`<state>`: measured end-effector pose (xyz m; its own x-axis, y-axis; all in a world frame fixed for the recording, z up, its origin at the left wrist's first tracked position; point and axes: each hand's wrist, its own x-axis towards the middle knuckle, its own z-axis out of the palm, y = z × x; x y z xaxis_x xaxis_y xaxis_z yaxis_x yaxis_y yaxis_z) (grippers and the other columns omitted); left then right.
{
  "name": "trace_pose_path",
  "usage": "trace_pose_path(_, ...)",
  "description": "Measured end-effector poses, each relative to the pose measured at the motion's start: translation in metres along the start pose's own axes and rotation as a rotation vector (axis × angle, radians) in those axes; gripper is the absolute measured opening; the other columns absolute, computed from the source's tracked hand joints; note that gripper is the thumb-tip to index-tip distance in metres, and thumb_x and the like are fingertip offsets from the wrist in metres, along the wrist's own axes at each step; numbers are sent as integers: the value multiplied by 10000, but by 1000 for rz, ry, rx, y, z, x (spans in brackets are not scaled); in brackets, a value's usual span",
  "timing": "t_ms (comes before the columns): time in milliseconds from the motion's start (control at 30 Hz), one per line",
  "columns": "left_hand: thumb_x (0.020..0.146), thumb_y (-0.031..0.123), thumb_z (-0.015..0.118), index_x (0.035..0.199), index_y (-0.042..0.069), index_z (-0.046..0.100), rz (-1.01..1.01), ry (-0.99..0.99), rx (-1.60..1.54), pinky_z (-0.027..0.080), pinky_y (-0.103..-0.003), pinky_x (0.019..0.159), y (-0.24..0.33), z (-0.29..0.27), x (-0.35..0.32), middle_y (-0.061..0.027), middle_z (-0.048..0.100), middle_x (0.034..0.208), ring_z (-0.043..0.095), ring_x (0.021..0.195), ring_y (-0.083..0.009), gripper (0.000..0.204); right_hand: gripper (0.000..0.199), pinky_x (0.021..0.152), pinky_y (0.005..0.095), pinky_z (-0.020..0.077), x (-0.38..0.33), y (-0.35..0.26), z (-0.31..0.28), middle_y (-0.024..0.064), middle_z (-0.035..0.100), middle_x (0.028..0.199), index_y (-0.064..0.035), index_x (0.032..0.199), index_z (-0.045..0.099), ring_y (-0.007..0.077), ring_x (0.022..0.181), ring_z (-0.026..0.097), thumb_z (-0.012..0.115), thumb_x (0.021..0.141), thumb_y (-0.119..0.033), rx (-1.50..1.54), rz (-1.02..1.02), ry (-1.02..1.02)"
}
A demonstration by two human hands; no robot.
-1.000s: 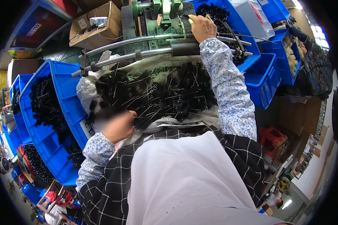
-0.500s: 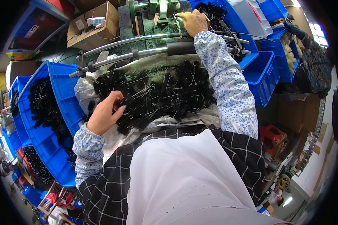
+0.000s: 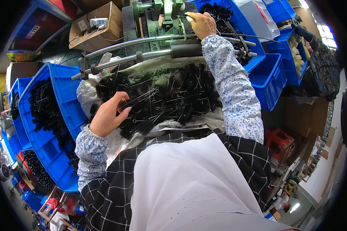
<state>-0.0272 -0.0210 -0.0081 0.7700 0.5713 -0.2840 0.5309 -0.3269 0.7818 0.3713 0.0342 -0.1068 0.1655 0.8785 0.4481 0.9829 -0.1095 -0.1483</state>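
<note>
My left hand (image 3: 108, 115) is curled at the left side of a pile of black wire brushes (image 3: 185, 90). Its thumb and fingers close around a few brushes whose looped wire stems (image 3: 148, 93) stick out to the right. My right hand (image 3: 203, 25) reaches far forward to a green machine (image 3: 167, 11). Its fingers pinch a small black wire brush (image 3: 182, 15), held against the machine's working head; the end inside the grip is hidden. The pile lies on a whitish sheet (image 3: 204, 122) in front of me.
Two metal rails (image 3: 154, 53) with a dark sleeve cross between the pile and the machine. A blue bin (image 3: 67, 94) with black brushes stands at left, and another blue bin (image 3: 268, 82) at right. A cardboard box (image 3: 98, 27) sits at the far left.
My right hand has shifted slightly right, and the black brush at its fingertips now shows. My left hand stays nearly in place.
</note>
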Motion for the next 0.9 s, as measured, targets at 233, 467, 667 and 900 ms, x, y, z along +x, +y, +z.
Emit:
trace_pose_path(233, 815, 65, 605, 1091, 36, 521, 103, 100, -18, 472, -288, 678, 7, -2, 6, -112, 577, 945, 567, 734, -195, 290, 382, 856, 407, 375, 3, -9, -17, -11, 544, 1136, -272, 1216, 532, 213, 974, 497, 553, 838, -326, -250, -7, -188)
trace_pose_path(467, 857, 102, 591, 1115, 35, 479, 112, 330, -46, 454, -261, 657, 1, -14, 0, -95, 552, 911, 530, 712, -142, 289, 364, 882, 443, 383, -13, -4, -14, 85, 628, 1044, -93, 1101, 597, 285, 1069, 525, 589, 770, -244, -91, 162, -115)
trace_pose_path(667, 846, 127, 619, 1099, 40, 441, 192, 428, -49, 449, -256, 639, -1, -16, 5, -77, 530, 858, 508, 689, -130, 321, 217, 802, 429, 424, -4, -46, -2, 85, 651, 903, -77, 925, 626, 275, 946, 590, 577, 758, -206, -66, 98, -14)
trace_pose_path(900, 844, 126, 624, 1078, 38, 449, 196, 368, 1, 452, -250, 638, 13, -17, 12, -78, 533, 862, 516, 696, -124, 306, 211, 751, 424, 417, 3, -74, -5, 70, 650, 858, -93, 900, 626, 254, 895, 589, 573, 759, -241, -109, 87, -61)
